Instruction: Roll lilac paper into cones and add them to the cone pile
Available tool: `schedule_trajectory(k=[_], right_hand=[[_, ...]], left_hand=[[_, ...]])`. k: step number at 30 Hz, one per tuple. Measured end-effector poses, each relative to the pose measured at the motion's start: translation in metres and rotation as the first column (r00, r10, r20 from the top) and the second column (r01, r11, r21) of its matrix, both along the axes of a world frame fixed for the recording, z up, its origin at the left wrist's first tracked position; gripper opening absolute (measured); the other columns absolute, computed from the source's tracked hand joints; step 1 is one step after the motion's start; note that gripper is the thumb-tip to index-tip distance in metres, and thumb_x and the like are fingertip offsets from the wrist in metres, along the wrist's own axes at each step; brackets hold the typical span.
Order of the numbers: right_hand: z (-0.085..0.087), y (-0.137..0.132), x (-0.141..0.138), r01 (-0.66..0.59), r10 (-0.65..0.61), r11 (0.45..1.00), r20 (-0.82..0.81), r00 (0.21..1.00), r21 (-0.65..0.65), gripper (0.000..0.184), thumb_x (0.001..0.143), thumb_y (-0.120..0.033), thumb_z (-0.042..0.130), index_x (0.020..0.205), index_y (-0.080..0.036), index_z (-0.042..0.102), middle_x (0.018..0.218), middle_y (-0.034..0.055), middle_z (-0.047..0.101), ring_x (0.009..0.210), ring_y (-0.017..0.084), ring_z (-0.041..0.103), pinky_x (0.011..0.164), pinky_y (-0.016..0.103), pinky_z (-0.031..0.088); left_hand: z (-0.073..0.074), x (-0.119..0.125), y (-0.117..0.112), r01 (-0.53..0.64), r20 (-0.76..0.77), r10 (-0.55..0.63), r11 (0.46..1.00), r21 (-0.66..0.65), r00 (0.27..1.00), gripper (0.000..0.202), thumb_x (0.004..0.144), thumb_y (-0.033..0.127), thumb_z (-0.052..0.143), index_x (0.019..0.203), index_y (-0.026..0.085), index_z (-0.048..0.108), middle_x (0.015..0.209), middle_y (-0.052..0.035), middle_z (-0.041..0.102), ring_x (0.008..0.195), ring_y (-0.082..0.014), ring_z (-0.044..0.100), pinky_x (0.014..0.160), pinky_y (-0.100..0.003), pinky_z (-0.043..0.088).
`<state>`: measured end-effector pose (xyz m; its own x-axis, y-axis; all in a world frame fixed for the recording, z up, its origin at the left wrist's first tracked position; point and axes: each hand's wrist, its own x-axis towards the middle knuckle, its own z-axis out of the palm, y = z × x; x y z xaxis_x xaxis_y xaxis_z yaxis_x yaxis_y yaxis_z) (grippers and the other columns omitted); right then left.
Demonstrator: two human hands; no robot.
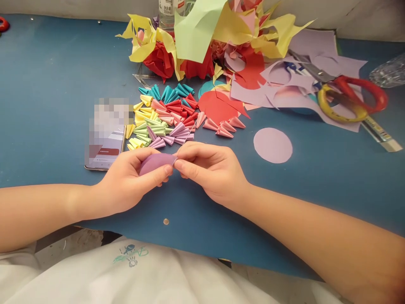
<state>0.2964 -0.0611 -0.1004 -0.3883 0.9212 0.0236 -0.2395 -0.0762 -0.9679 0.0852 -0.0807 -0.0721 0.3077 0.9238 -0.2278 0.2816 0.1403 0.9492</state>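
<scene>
A purple paper piece (157,163), curved over on itself, is held between my hands above the near part of the table. My left hand (128,179) is closed around its left side, with the thumb along the front. At the right end, the fingertips of my right hand (210,169) pinch the paper's edge. A thin, light stick-like thing (187,139) rises from my right fingertips; its kind is unclear. Just beyond my hands lie several small rolled paper cones (164,120) in yellow, green, purple, red, pink and teal. A flat purple paper circle (273,145) rests to the right.
Left of the cones lies a phone (109,156). Scissors (341,90) with red and yellow handles rest on purple paper scraps (249,90) at the right, near a cutter-like tool (381,133). Crumpled coloured paper (198,31) and a bottle (171,12) stand at the back.
</scene>
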Motion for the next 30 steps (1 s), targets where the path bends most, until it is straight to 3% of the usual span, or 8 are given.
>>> schedule_trajectory(k=[3, 8, 15, 22, 30], right_hand=[[0.0004, -0.0008, 0.0005, 0.006, -0.006, 1.0, -0.02, 1.0, 0.008, 0.004, 0.089, -0.02, 0.083, 0.086, -0.023, 0.084, 0.082, -0.0003, 0.076, 0.067, 0.012, 0.062, 0.066, 0.03, 0.055], [0.0019, -0.0016, 0.0012, 0.011, -0.011, 1.0, 0.025, 1.0, 0.005, 0.006, 0.09, -0.021, 0.083, 0.086, -0.025, 0.084, 0.084, -0.0006, 0.076, 0.069, 0.014, 0.064, 0.068, 0.032, 0.055], [0.0007, -0.0012, 0.0011, 0.011, -0.013, 0.998, 0.026, 1.0, 0.057, 0.008, 0.091, -0.016, 0.078, 0.087, -0.022, 0.083, 0.085, 0.0015, 0.078, 0.071, 0.013, 0.066, 0.065, 0.028, 0.056], [-0.0041, -0.0034, -0.002, 0.024, -0.03, 0.992, 0.048, 0.998, 0.125, 0.009, 0.092, -0.016, 0.071, 0.086, -0.02, 0.077, 0.079, -0.0006, 0.074, 0.067, 0.01, 0.062, 0.061, 0.024, 0.053], [-0.0073, -0.0074, -0.0067, 0.067, -0.068, 0.991, -0.001, 0.998, 0.117, 0.008, 0.092, -0.017, 0.074, 0.087, -0.02, 0.078, 0.077, -0.0013, 0.074, 0.072, 0.011, 0.068, 0.063, 0.023, 0.056]], left_hand=[[0.001, 0.0, 0.001, -0.01, -0.019, 0.01, 1.0, -0.025, 1.0, 0.021, 0.094, 0.04, 0.079, 0.09, 0.02, 0.076, 0.077, 0.0012, 0.073, 0.067, -0.0126, 0.066, 0.061, -0.023, 0.057], [0.0037, 0.0011, 0.0041, -0.017, -0.141, 0.023, 0.999, 0.044, 0.99, 0.019, 0.089, 0.039, 0.08, 0.086, 0.021, 0.077, 0.072, 0.0012, 0.071, 0.065, -0.0146, 0.063, 0.058, -0.027, 0.052], [0.0082, 0.003, 0.0046, 0.003, -0.131, -0.002, 1.0, 0.007, 0.991, 0.02, 0.09, 0.038, 0.078, 0.088, 0.019, 0.079, 0.069, 0.0006, 0.073, 0.065, -0.0158, 0.064, 0.058, -0.027, 0.052], [0.009, 0.0059, 0.0016, 0.013, -0.215, 0.0, 0.998, 0.061, 0.977, 0.023, 0.092, 0.04, 0.076, 0.086, 0.018, 0.081, 0.074, -0.0011, 0.075, 0.071, -0.0176, 0.068, 0.061, -0.029, 0.048], [0.0055, 0.0068, -0.0013, -0.047, -0.144, 0.056, 0.997, 0.067, 0.988, 0.013, 0.089, 0.035, 0.08, 0.09, 0.022, 0.083, 0.074, 0.0021, 0.076, 0.07, -0.0152, 0.067, 0.066, -0.026, 0.052]])
